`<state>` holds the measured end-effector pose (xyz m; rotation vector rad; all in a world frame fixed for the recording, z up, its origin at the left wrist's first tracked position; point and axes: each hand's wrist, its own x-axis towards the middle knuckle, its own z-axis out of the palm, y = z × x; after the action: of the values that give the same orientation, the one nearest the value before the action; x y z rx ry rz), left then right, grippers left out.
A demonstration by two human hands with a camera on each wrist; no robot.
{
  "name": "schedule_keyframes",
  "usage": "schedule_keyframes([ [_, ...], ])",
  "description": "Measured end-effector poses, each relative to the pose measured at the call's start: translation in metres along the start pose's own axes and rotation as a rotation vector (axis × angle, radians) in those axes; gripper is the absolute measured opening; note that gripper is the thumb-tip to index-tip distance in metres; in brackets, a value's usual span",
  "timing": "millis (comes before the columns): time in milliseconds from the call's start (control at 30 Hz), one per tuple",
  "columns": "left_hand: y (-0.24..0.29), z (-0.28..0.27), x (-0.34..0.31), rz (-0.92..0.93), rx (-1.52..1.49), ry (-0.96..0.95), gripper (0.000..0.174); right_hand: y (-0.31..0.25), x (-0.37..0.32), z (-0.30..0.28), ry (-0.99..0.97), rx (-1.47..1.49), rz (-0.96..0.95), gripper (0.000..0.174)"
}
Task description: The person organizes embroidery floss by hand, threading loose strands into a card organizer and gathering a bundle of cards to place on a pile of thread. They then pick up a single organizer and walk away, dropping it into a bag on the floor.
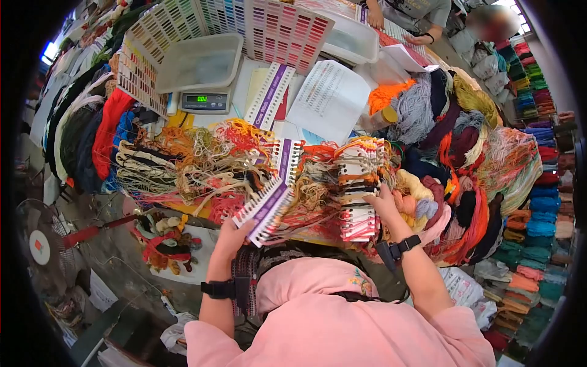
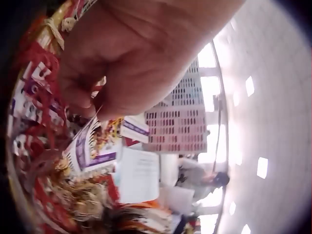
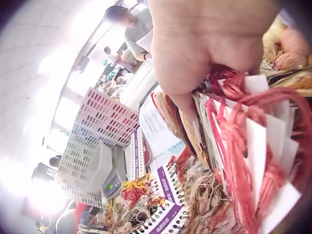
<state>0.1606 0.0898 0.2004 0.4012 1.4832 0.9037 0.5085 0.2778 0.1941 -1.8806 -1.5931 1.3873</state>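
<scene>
My left hand pinches the lower end of a white thread card with a purple stripe and punched edges. In the left wrist view the fingers curl at that card's edge. A similar punched card lies just beyond it among tangled threads. On the right, my right hand grips the side of a thick stack of thread cards strung with orange, black and pink threads. The right wrist view shows red-pink thread loops hanging from the white cards, with the fingertips hidden behind the stack.
Tangled threads cover the table's front. Behind them are a digital scale, a plastic tub, colour charts and a printed sheet. Yarn hanks pile up at right. Another person is across the table.
</scene>
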Motion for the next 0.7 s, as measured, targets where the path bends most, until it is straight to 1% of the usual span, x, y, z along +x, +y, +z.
schedule_keyframes([
  [33,0.014,0.01,-0.01,-0.025,-0.245,-0.065,0.015,-0.004,-0.001,0.005,-0.027,0.098,-0.018,0.039],
  [67,0.013,0.018,-0.008,0.011,-0.289,-0.116,0.015,-0.014,-0.005,0.009,-0.053,0.193,-0.035,0.039],
  [100,0.01,0.026,-0.004,0.047,-0.333,-0.167,0.015,-0.028,-0.009,0.011,-0.032,0.056,-0.104,0.04],
  [133,0.006,0.035,0.001,0.082,-0.377,-0.221,0.014,-0.043,-0.014,0.014,0.002,-0.125,-0.068,0.04],
  [200,-0.001,0.064,0.015,0.222,-0.253,-0.232,0.013,-0.005,0.006,0.03,-0.023,0.094,-0.063,0.042],
  [233,-0.018,0.071,0.029,0.231,-0.062,-0.284,0.014,0.002,0.014,0.036,0.015,-0.092,-0.033,0.045],
  [267,-0.023,0.08,0.039,0.271,0.238,-0.255,0.016,-0.021,0.007,0.041,0.054,-0.159,-0.028,0.047],
  [333,-0.026,0.097,0.048,0.276,0.555,-0.171,0.021,-0.005,0.023,0.059,0.084,-0.201,-0.022,0.049],
  [367,-0.03,0.104,0.051,0.339,0.71,-0.168,0.026,-0.007,0.026,0.065,0.079,-0.235,-0.001,0.05],
  [433,-0.045,0.113,0.058,0.454,1.017,-0.16,0.037,-0.014,0.03,0.08,0.083,-0.361,-0.024,0.051],
  [467,-0.046,0.115,0.058,0.472,1.051,-0.203,0.043,-0.023,0.029,0.086,0.066,-0.436,-0.02,0.051],
  [533,-0.048,0.12,0.06,0.506,1.113,-0.285,0.056,-0.031,0.029,0.098,-0.007,-0.483,-0.003,0.053],
  [567,-0.048,0.122,0.062,0.5,1.152,-0.289,0.048,-0.032,0.028,0.104,-0.037,-0.49,0.015,0.054],
  [600,-0.053,0.122,0.066,0.558,1.133,-0.286,0.046,-0.032,0.028,0.109,-0.066,-0.495,0.031,0.054],
  [633,-0.058,0.122,0.072,0.618,1.115,-0.282,0.043,-0.025,0.029,0.114,-0.128,-0.426,0.032,0.058],
  [667,-0.062,0.123,0.077,0.679,1.097,-0.28,0.041,-0.02,0.029,0.118,-0.127,-0.34,0.023,0.061],
  [700,-0.067,0.123,0.08,0.684,1.105,-0.304,0.042,-0.011,0.03,0.125,-0.111,-0.171,0.008,0.061],
])
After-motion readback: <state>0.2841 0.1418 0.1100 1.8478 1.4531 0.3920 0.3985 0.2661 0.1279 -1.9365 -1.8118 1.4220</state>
